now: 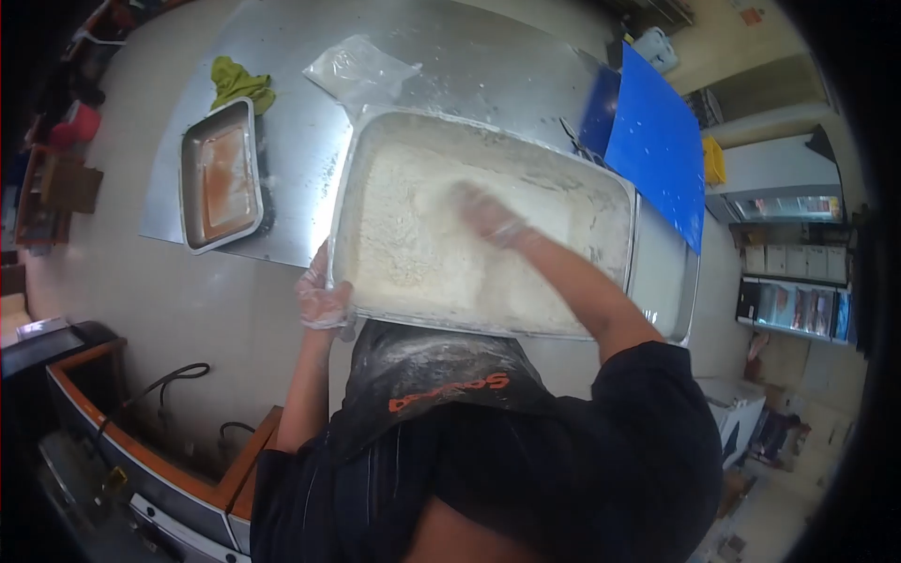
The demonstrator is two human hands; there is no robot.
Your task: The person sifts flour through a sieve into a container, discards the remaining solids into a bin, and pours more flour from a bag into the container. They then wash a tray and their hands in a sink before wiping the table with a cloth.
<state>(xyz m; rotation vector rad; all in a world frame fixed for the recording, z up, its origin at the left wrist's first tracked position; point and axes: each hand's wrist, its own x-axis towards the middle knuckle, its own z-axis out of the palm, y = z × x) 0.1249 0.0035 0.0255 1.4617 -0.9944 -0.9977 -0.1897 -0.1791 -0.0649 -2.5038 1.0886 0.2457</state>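
A large metal tray [348, 197] full of pale flour [399, 220] lies at the table's near edge. My left hand [324, 296], in a clear plastic glove, grips the tray's near left corner. Over the middle of the flour is my right hand [488, 216], also gloved; motion smears its fingers, so their shape and anything in them cannot be made out. The flour is lumpy on the left and smoother toward the middle.
A smaller pan [256, 178] with reddish residue, a green cloth [235, 83] and a clear plastic bag [361, 68] sit on the metal table [469, 47]. Right of the tray are another container [664, 272] and a blue board [657, 141]. Orange-edged counters [141, 446] stand lower left.
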